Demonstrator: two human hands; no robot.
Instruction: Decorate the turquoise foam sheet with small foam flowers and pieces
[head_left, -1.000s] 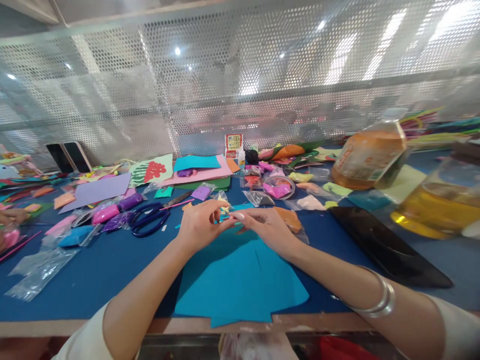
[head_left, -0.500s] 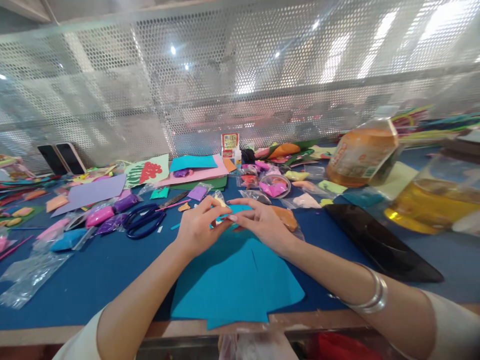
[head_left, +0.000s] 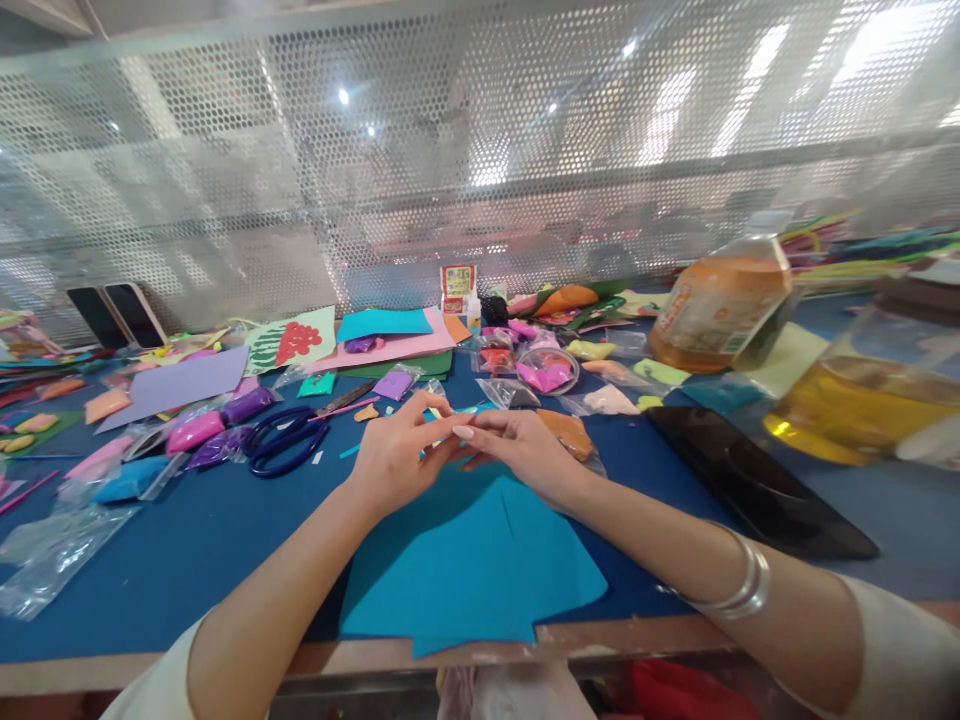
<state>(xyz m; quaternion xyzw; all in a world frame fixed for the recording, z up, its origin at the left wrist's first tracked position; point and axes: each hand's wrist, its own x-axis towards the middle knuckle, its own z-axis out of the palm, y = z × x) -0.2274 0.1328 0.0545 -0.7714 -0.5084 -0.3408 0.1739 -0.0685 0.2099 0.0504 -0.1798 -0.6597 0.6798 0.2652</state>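
Note:
My left hand (head_left: pixel 396 452) and my right hand (head_left: pixel 525 448) meet above the upper part of a blue paper sheet (head_left: pixel 469 565). Their fingers are bent and pinched together, with the tips touching. Whatever is between the fingertips is hidden from view. The sheet lies flat at the table's front edge and has a short slit right of its middle. Just beyond my right hand is an orange-brown lump of clay in a bag (head_left: pixel 568 434). A small orange clay piece (head_left: pixel 366 412) lies beyond my left hand, and dark-blue-handled scissors (head_left: pixel 286 442) rest to its left.
Bagged pink clay (head_left: pixel 196 434) and several other bags lie at the left. A black tablet-like slab (head_left: pixel 757 480) is right of my hands, near an orange drink bottle (head_left: pixel 724 300) and a container of yellow liquid (head_left: pixel 862 400). A perforated metal screen (head_left: pixel 420 180) stands behind.
My fingertips have drawn closer together, and the right fingers now overlap the left ones more. The small pale yellow bit seen by my left fingers is now mostly covered.

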